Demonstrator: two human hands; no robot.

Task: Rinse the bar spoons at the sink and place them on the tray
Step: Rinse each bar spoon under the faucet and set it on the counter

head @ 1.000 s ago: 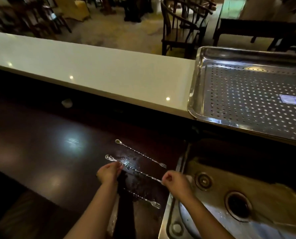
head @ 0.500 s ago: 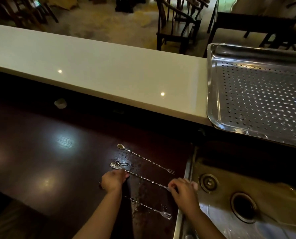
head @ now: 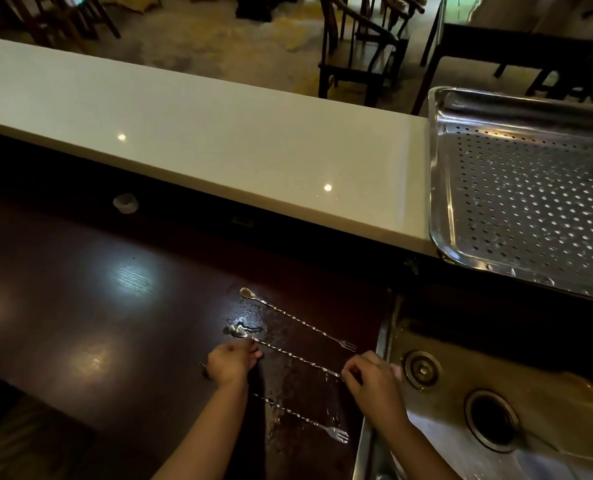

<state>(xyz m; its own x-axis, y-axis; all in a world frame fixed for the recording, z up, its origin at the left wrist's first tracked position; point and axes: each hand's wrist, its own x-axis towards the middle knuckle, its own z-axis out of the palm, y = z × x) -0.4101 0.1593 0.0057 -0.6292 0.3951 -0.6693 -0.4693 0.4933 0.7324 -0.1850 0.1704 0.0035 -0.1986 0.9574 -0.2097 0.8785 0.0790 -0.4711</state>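
Three long twisted bar spoons with fork ends lie side by side on the dark wet counter. The far spoon [head: 298,320] and the near spoon [head: 302,419] lie untouched. The middle spoon [head: 297,356] is pinched at both ends: my left hand [head: 231,363] grips it just behind its bowl, and my right hand [head: 374,382] closes on its fork end, beside the sink [head: 547,386]. The perforated steel tray [head: 440,188] sits on the white ledge at the upper right, with nothing lying in it.
A white raised ledge [head: 219,143] runs across behind the dark counter [head: 80,306]. A small white cap [head: 125,203] lies under its edge. The sink has a drain hole [head: 492,419] and an overflow fitting [head: 421,369]. Chairs and tables stand beyond the bar.
The view has shifted left, so the tray and sink sit further right. Both hands stay at the ends of the middle spoon, with the fingers closing tighter around it.
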